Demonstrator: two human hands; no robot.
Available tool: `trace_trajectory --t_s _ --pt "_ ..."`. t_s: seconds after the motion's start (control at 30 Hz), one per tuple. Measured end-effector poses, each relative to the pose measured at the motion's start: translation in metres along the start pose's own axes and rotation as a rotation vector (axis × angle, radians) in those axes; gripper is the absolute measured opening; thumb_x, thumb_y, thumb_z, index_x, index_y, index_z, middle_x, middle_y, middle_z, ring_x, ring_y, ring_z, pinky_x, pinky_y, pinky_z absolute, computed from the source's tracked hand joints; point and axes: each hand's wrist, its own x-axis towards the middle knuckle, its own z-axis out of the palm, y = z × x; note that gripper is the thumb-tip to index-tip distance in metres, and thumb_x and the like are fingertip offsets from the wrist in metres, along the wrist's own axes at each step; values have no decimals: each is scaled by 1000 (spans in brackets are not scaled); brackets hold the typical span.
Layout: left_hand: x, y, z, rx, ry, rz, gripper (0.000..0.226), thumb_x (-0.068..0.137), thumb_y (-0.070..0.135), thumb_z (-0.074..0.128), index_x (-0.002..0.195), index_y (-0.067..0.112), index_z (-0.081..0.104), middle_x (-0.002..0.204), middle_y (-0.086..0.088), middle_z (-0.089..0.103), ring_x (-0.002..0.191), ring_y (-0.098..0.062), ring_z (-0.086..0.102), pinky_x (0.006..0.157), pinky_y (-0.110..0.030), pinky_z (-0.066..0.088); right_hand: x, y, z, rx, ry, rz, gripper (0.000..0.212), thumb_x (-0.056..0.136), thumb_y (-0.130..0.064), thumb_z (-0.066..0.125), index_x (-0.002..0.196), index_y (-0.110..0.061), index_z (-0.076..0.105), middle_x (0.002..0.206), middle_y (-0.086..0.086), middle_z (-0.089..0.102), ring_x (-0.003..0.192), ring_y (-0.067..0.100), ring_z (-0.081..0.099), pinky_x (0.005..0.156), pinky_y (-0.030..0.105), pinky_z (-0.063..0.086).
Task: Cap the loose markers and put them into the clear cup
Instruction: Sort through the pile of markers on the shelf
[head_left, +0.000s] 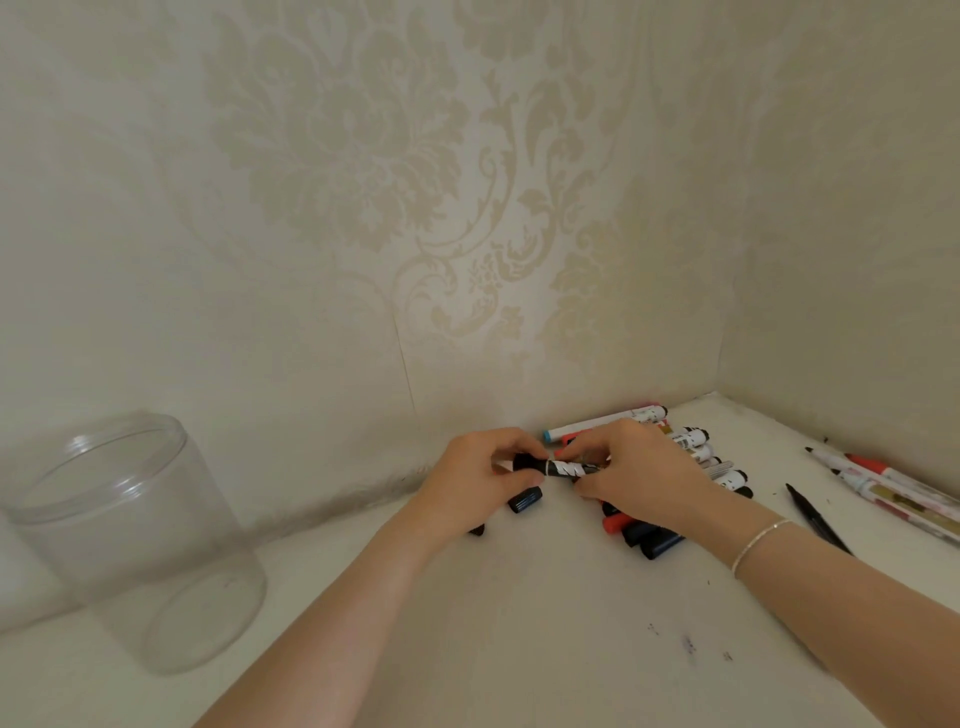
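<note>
Both hands meet over a black-and-white marker (569, 467) held level above the white table. My left hand (478, 480) pinches the black cap (529, 462) at the marker's left end. My right hand (631, 473) grips the barrel. A loose black cap (525, 501) lies just below the left hand. Behind and under the right hand lies a pile of markers (691, 447), some uncapped, with red and dark caps (641, 532) at its near side. The clear cup (130, 540) stands upright at the far left and looks empty.
More markers (893, 483) and a thin black pen (815, 517) lie at the right by the side wall. Patterned wallpaper walls close the table at the back and right. Small ink marks (688, 644) dot the white tabletop (493, 623) in front.
</note>
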Motion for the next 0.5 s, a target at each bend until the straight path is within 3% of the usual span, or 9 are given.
trace_trajectory --t_s 0.1,0.17,0.37,0.5 --pt "-1 6 -2 -346 -40 -70 6 89 7 64 88 12 65 77 -11 63 59 -11 55 54 -17 41 -1 -2 1 204 48 -29 16 75 -14 73 82 -26 64 79 -4 71 63 19 68 71 41 58" --pt "-1 10 -1 -507 -70 -132 8 93 13 60 86 9 61 80 -14 60 62 -16 57 54 -21 43 -1 -6 2 268 55 -58 13 75 -16 75 81 -20 65 75 -1 70 58 17 65 67 38 57" --pt "4 21 10 -478 16 -193 23 89 25 65 82 6 54 64 -12 59 45 -16 49 52 -27 43 4 -12 1 273 90 -74 17 75 -27 78 76 -16 66 70 3 68 54 13 55 63 35 52" --pt "12 33 10 -384 108 -129 26 94 26 59 78 6 50 49 -9 49 34 -11 37 41 -21 34 2 -17 -5 370 116 -62 21 75 -28 79 79 -12 67 72 7 71 54 17 57 61 38 55"
